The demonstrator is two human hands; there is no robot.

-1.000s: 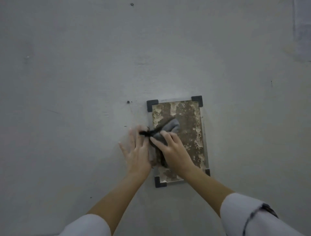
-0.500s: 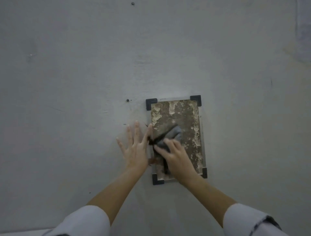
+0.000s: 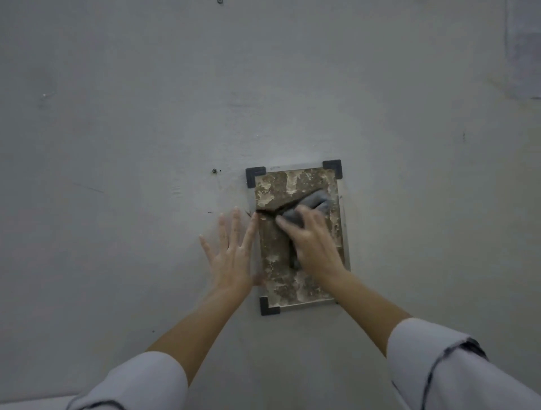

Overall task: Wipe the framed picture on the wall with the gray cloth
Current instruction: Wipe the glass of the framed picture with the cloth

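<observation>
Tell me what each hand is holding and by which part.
The right hand holds the gray cloth by its bunched middle, pressed to the framed picture. The left hand holds nothing; it lies flat on the wall.

**Background: bare gray wall, dim flat light**

Wall fills nearly the whole view: gray, matte, unevenly plastered, blotchy. Screw head at the top edge. Second small screw mid-wall, left of centre. Faint diagonal scratch and short scuffs further left. White speck far left, thin dark tick on the right side, dark dot low left. Darker rectangular patch in the top right corner, soft edges. Pale strip along the bottom left edge: floor or skirting, cannot tell. Light is low and even, shadows soft.
</observation>
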